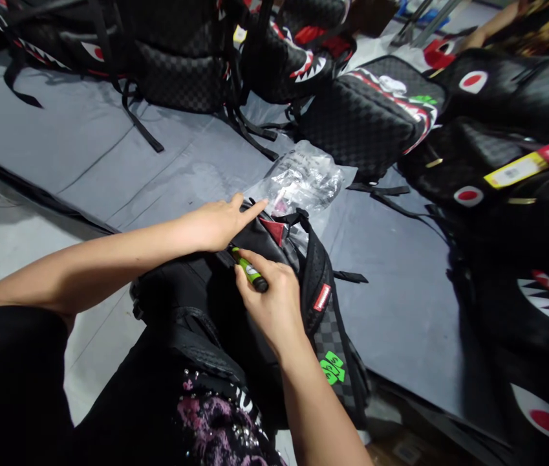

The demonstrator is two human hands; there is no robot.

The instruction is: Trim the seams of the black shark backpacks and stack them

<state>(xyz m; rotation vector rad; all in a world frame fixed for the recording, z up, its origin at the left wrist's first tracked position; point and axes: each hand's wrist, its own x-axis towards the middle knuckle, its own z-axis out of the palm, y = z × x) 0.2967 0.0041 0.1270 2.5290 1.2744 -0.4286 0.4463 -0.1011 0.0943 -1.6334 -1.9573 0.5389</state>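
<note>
A black backpack (pixel 339 323) with a dark checkered panel, a red label and green patches lies across my lap and the table's edge. My right hand (pixel 274 298) grips a green marker pen (pixel 251 272) with a black end. The pen's far end points at the bag's black material, just below my other hand. My left hand (pixel 223 223) rests on the bag's upper part with fingers stretched out and apart. Near its fingertips is a red triangular piece (pixel 273 231). Just beyond lies a crumpled clear plastic bag (pixel 306 171).
Several black backpacks with shark-mouth prints, such as a checkered one (pixel 356 116), stand along the far side and right of the grey table (pixel 390 304). A yellow and red tag (pixel 516 171) hangs at right. Another person's arm (pixel 495 24) shows top right.
</note>
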